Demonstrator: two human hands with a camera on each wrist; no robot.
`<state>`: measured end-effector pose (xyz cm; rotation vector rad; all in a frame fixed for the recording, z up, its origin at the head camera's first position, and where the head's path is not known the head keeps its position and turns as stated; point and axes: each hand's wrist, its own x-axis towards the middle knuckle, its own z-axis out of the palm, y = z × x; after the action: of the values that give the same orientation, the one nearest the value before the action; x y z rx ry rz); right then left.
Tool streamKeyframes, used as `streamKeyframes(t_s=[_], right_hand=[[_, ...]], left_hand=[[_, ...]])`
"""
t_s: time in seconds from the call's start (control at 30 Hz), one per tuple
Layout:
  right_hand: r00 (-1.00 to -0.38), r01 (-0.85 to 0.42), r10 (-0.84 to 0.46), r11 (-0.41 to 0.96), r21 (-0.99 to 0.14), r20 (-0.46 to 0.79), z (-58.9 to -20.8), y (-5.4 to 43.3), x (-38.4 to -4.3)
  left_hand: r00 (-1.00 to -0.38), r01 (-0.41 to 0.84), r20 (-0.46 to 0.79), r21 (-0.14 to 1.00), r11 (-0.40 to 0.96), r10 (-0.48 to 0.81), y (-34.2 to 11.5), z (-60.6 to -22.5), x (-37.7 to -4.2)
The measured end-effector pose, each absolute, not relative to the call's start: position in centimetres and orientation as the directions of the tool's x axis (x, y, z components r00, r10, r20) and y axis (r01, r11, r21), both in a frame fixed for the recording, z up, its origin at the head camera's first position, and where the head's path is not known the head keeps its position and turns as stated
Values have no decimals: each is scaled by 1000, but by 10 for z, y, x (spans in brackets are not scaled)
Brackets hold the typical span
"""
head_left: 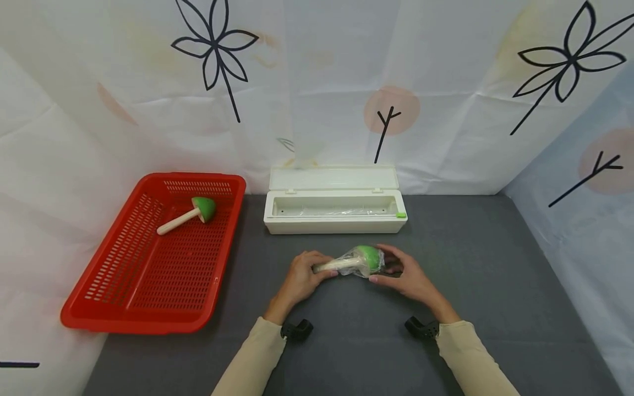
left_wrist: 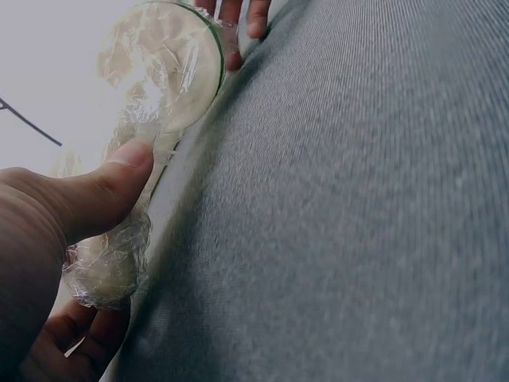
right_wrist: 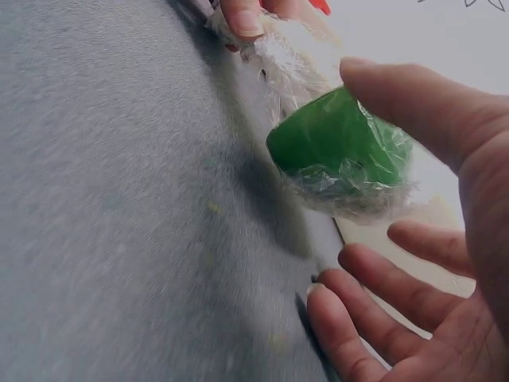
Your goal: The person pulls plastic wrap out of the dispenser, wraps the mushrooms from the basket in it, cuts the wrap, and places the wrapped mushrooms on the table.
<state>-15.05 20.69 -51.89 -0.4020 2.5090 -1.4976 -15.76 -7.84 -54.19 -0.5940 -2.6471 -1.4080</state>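
Observation:
A mushroom-shaped piece [head_left: 369, 258] with a green cap and a pale stem lies wrapped in clear plastic film between the two hands, just above the grey table. My left hand [head_left: 306, 275] grips the stem end, thumb on one side and fingers beneath it. In the left wrist view, crinkled film [left_wrist: 111, 267] bunches around the stem under the left thumb. Around the cap, my right hand [head_left: 403, 275] is spread: its thumb lies along the cap's edge, while the other fingers stand apart from the green cap [right_wrist: 326, 139] in the right wrist view.
Behind the hands sits a white cling film box [head_left: 337, 225] with its lid raised and film inside. To the left stands a red plastic basket [head_left: 143, 324] holding another green-capped mushroom piece [head_left: 203, 209]. A patterned white cloth [head_left: 317, 99] hangs at the table's back.

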Motion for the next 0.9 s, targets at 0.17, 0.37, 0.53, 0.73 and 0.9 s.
streamKeyframes(t_s=[0.17,0.37,0.53,0.73,0.9], right_hand=[[-962,-110,-270,471,-875,-25,-518,213,-140],[-980,-77,-197,518,-852,-31,-519,213,-131],[-987,-67,-160,534,-843,-22,-522,213,-127],[-992,-40,-122,542,-840,-31,-520,214,-126],[-994,-32,-106,556,-830,-33,-520,214,-126]], left_hand=[[-928,360,249,797,485,279,-77,-543,-157],[-935,346,257,803,485,243,-74,-545,-156],[-945,324,248,799,507,212,-67,-544,-154],[-960,280,235,790,546,152,-52,-544,-149],[-964,258,249,796,547,93,-41,-542,-144]])
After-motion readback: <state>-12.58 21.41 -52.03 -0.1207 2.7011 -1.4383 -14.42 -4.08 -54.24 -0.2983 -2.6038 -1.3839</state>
